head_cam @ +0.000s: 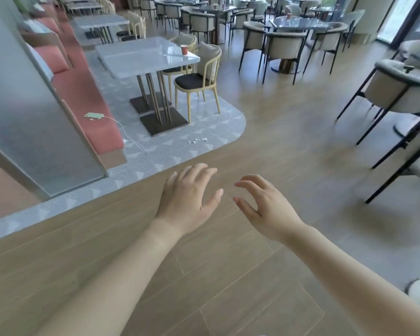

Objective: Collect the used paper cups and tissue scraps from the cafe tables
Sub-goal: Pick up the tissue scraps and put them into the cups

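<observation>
Head view shows our left hand and right hand empty and loosely spread above the floor, so we should walk to the red paper cup at the corner of the pale surface and grip it upright.

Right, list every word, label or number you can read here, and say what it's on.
None can be read.
Red paper cup on the pale table: any print too small to tell.
Green phone on the bench seat: no marking legible.
</observation>
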{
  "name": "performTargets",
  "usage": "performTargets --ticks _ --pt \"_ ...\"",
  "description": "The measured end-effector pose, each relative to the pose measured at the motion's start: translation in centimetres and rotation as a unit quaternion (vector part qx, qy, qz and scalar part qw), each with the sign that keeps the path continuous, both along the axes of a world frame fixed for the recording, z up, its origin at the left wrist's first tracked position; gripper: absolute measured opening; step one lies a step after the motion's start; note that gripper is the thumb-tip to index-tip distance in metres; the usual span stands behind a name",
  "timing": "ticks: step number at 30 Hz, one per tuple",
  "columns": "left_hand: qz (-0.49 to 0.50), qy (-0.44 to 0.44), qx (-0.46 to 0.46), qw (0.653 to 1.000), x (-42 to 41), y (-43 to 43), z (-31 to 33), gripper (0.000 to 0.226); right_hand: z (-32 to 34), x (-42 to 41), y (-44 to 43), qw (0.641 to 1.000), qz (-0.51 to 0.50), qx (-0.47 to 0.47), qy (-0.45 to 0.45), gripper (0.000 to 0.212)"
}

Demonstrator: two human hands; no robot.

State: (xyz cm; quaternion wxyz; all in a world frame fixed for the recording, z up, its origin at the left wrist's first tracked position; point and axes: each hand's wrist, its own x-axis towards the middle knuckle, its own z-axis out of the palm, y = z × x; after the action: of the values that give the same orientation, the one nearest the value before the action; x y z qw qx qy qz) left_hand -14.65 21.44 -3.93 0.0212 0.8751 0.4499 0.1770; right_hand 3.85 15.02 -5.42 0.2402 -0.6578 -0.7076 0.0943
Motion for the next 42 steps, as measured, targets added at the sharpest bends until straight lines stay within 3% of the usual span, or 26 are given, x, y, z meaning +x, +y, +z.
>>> performTargets --ticks 14,26,32,42 --pt "0.057 -0.005 -0.034 0.998 -2.6 14.3 -3.3 0.051 -2.7 -2.5 17.0 0.997 0.053 -0.022 0.049 0.037" --pt "0.042 0.047 -0.068 0.996 2.4 37.8 -4.4 0.048 -4.2 2.9 39.7 0.997 0.049 -0.043 0.037 0.036" --pt "0.070 0.017 -0.080 0.994 1.4 46.6 -5.1 0.046 -5.6 1.5 48.9 0.992 0.072 -0.071 0.079 0.033" --pt "0.037 0.044 -0.119 0.991 -0.2 67.1 -7.0 0.043 -6.2 -0.1 69.2 0.993 0.069 -0.094 0.031 0.037"
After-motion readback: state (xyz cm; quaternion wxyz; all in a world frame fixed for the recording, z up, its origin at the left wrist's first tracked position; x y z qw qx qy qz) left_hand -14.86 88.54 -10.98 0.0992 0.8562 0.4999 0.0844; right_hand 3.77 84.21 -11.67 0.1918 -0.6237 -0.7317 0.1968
